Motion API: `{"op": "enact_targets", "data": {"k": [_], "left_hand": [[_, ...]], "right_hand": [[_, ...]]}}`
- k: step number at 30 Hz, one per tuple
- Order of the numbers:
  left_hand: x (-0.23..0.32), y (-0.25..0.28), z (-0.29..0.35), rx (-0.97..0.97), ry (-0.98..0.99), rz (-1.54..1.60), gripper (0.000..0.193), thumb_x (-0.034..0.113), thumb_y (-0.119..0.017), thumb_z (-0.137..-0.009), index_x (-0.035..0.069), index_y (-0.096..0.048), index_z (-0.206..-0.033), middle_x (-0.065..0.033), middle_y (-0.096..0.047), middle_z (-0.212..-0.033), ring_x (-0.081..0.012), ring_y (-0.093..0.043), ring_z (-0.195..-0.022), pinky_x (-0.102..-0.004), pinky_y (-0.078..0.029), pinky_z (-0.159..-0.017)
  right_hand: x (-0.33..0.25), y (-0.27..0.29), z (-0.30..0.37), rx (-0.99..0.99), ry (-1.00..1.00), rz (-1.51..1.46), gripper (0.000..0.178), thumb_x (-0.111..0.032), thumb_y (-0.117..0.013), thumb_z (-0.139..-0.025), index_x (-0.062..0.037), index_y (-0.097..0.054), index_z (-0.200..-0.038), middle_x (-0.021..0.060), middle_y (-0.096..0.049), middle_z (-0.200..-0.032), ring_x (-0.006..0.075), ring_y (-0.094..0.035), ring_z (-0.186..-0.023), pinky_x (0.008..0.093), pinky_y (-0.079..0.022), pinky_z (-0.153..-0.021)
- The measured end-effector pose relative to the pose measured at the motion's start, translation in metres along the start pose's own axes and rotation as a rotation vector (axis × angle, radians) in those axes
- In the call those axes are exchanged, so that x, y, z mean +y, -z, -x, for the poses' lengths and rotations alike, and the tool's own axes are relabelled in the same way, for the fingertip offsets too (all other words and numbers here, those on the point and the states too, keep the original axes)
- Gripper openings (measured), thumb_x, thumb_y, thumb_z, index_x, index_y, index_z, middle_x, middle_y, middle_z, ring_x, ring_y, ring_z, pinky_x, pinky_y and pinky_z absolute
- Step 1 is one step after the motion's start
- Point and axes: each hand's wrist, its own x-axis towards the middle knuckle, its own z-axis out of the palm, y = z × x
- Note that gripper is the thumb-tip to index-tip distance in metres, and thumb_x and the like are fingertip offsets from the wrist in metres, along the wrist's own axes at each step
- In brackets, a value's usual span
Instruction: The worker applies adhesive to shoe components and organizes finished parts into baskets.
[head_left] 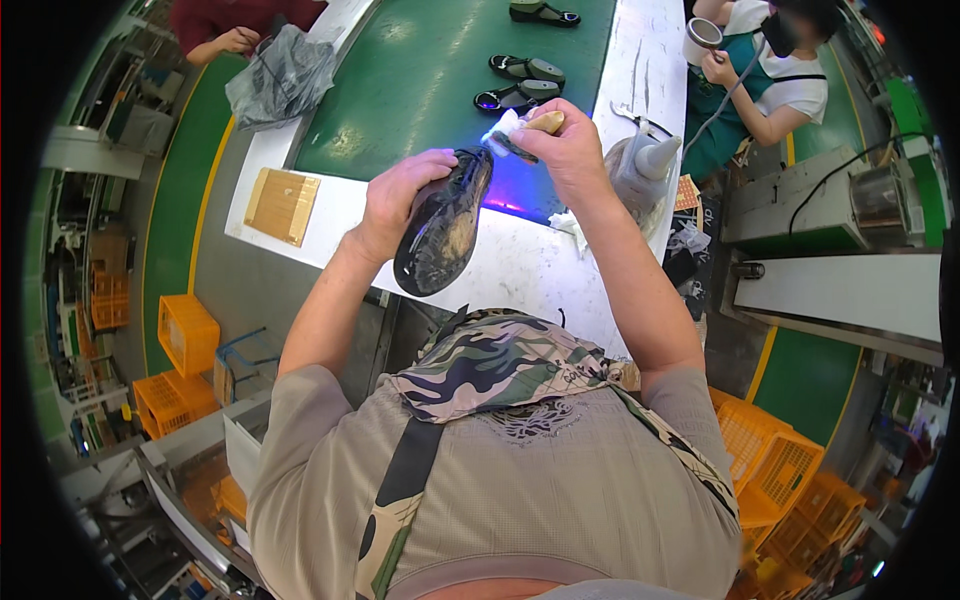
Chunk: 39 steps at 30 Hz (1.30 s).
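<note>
My left hand [395,205] grips a glossy black shoe [438,235] from its left side. The shoe is tilted, its rounded end toward me, and a dull tan patch shows on the face turned up. To the right, my right hand [568,150] is closed on a tan-handled tool [546,122]. A white crumpled wad [506,130] shows at the tool's left end, close to the far end of the shoe; whether they touch I cannot tell. Blue-violet light falls on the green belt [420,90] beneath. Farther up the belt lie several dark strappy sandals [522,97].
A white squeeze bottle [645,165] stands right of my right forearm. On the white table edge [340,225] lies a tan wooden block [283,206]. A grey plastic bag [283,78] rests at the far left. Co-workers stand at both sides. Orange crates [188,335] are on the floor.
</note>
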Motion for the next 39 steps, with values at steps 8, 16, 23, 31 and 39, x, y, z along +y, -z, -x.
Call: {"op": "enact_targets", "data": {"k": [8,16,23,31,39], "left_hand": [[0.033,-0.001,0.006,-0.008,0.102,-0.094,0.038,0.000,-0.073,-0.072,0.000,-0.057,-0.106,-0.0188,-0.066,-0.105,-0.0352,-0.067,-0.096,-0.0379,-0.054,-0.082],[0.051,-0.017,0.007,-0.132,0.340,-0.057,0.053,0.006,-0.082,-0.060,0.004,-0.057,-0.107,-0.0159,-0.064,-0.094,-0.0323,-0.066,-0.085,-0.0369,-0.053,-0.074],[0.068,-0.018,0.004,-0.525,0.708,0.393,0.064,0.006,-0.086,-0.050,0.004,-0.060,-0.108,-0.0028,-0.067,-0.092,-0.0118,-0.062,-0.083,-0.0298,-0.051,-0.078],[0.072,-0.021,0.026,-0.534,0.854,0.557,0.077,0.018,-0.087,-0.046,-0.002,-0.055,-0.113,-0.0056,-0.064,-0.097,-0.0150,-0.059,-0.088,-0.0292,-0.049,-0.082],[0.083,-0.023,0.056,-0.222,1.188,1.065,0.072,0.016,-0.082,-0.057,-0.004,-0.054,-0.120,-0.0074,-0.064,-0.097,-0.0165,-0.061,-0.086,-0.0280,-0.049,-0.079]], "right_hand": [[-0.007,-0.016,0.031,-0.118,-0.204,-0.145,0.023,0.001,-0.074,-0.071,-0.0048,-0.056,-0.083,0.0014,-0.056,-0.074,0.0102,-0.054,-0.064,0.0259,-0.046,-0.059],[-0.049,-0.013,0.043,-0.217,-0.038,-0.091,0.023,0.000,-0.074,-0.071,-0.0035,-0.056,-0.084,0.0023,-0.058,-0.077,0.0097,-0.055,-0.068,0.0254,-0.046,-0.061],[-0.057,-0.001,0.037,-0.252,0.114,0.060,0.020,0.002,-0.071,-0.077,-0.0057,-0.054,-0.084,0.0032,-0.058,-0.089,0.0102,-0.057,-0.075,0.0245,-0.049,-0.064],[-0.049,0.000,0.039,-0.306,0.225,0.133,0.021,0.002,-0.070,-0.074,-0.0044,-0.050,-0.079,0.0061,-0.059,-0.089,0.0111,-0.056,-0.088,0.0249,-0.045,-0.077],[-0.021,-0.008,0.062,-0.473,0.210,0.235,0.021,0.005,-0.067,-0.072,-0.0048,-0.048,-0.076,0.0068,-0.057,-0.084,0.0158,-0.057,-0.091,0.0281,-0.044,-0.078]]}}
